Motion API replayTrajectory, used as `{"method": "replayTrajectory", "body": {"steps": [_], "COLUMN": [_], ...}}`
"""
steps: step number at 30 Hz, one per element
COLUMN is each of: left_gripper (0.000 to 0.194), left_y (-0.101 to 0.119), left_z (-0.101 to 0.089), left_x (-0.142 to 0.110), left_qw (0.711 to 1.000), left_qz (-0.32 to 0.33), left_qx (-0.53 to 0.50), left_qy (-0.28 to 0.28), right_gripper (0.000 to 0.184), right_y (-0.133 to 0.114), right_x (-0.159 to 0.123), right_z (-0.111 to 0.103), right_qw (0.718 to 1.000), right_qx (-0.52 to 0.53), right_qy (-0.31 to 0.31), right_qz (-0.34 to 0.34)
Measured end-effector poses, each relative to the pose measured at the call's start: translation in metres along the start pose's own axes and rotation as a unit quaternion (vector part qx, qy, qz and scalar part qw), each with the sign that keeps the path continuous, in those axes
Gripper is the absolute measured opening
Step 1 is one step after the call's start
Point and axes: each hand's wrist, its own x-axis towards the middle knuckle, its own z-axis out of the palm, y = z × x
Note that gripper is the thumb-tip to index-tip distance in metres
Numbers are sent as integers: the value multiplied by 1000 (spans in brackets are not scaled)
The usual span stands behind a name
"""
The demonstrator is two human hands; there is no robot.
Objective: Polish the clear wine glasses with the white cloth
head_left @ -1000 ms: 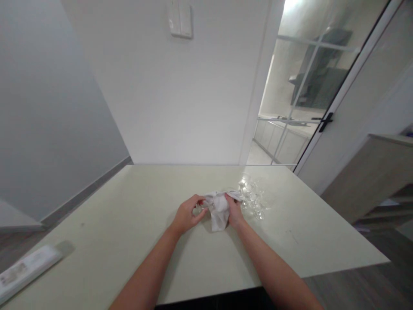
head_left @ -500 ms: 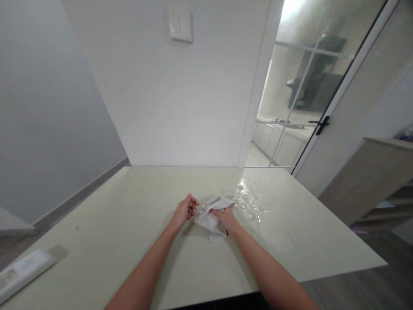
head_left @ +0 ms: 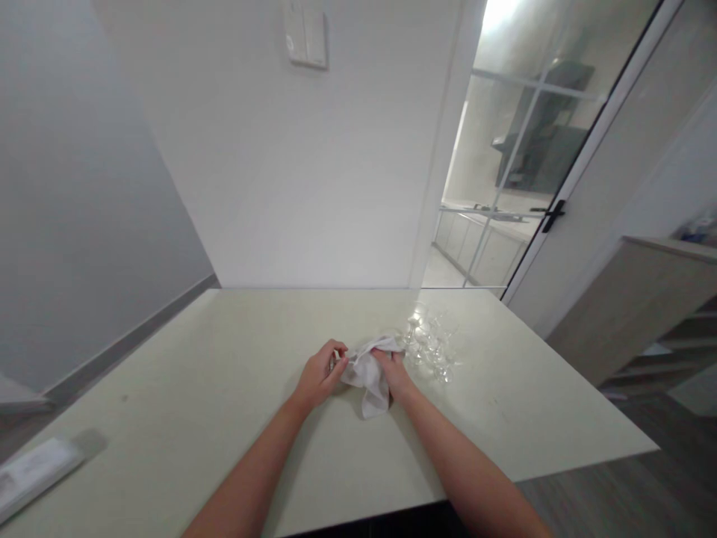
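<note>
A white cloth (head_left: 370, 381) is bunched between my hands above the table's middle. My right hand (head_left: 393, 370) grips it, the thumb on top and a loose corner hanging below. My left hand (head_left: 322, 372) curls around one end of a clear glass, seemingly stemmed, at the cloth's left edge. Fingers and cloth hide most of that glass. Just right of the cloth, several clear stemmed glasses (head_left: 430, 344) stand or lie close together; their outlines overlap, so each one's pose is hard to make out.
The pale table (head_left: 213, 418) meets a white wall panel at its far edge. A white power strip (head_left: 36, 474) lies at the near left. Beyond the right edge are a glazed door with a black handle (head_left: 553, 217) and a wooden shelf unit (head_left: 644, 288).
My left hand has turned, its thumb now reaching to the cloth's edge. The cloth has shifted around the glass, covering the part that showed between my hands. The view has moved slightly.
</note>
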Motion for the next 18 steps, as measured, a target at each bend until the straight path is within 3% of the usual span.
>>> {"method": "replayTrajectory", "body": {"steps": [18], "left_gripper": [23], "left_y": [3], "left_z": [-2], "left_x": [0], "left_qw": [1000], "left_qz": [-5], "left_qx": [16], "left_qy": [2], "right_gripper": [42], "right_y": [-2], "right_x": [1], "right_z": [0], "right_qw": [1000], "right_qx": [-5], "right_qy": [-15], "right_qz": [-10]}}
